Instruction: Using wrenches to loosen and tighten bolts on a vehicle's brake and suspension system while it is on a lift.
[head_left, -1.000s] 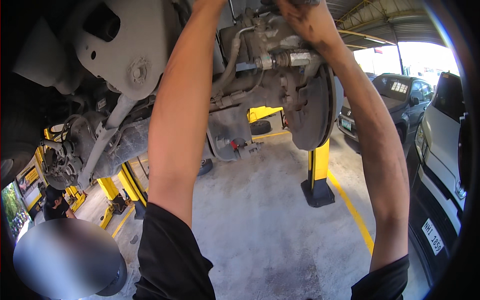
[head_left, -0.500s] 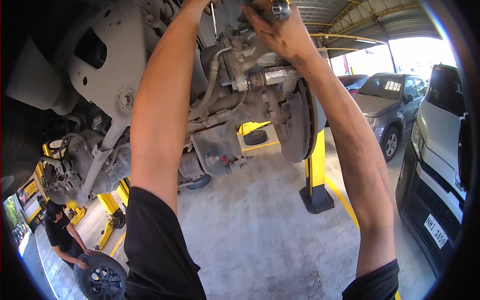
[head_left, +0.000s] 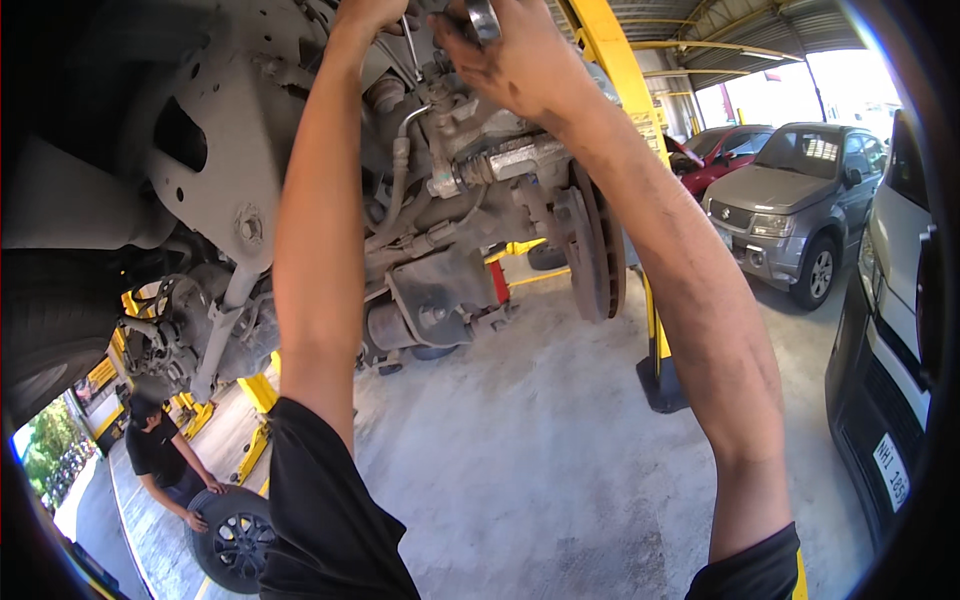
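My left hand [head_left: 380, 14] is raised at the top edge, fingers curled beside a slim silver rod [head_left: 410, 50]; whatever it grips is partly hidden. My right hand [head_left: 500, 62], with dark grime on its fingers, is closed round a chrome metal tool [head_left: 483, 20] just right of that rod. Both hands are up in the underside of a raised vehicle, above a hose [head_left: 401, 160] and a silver-coloured fitting [head_left: 530, 158]. A brake disc [head_left: 600, 260] hangs below my right forearm, and a grey suspension bracket [head_left: 210, 200] is left of my left arm.
Yellow lift posts [head_left: 610, 50] stand around the grey concrete floor [head_left: 530, 440]. A co-worker [head_left: 155, 455] bends over a wheel [head_left: 235, 540] at lower left. A grey SUV [head_left: 780, 190], a red car [head_left: 715, 150] and a white vehicle [head_left: 890, 300] are parked at right.
Both my hands have moved leftward in the view, still raised. More of a yellow post and the red car shows. The co-worker has shifted rightward in the picture with the wheel.
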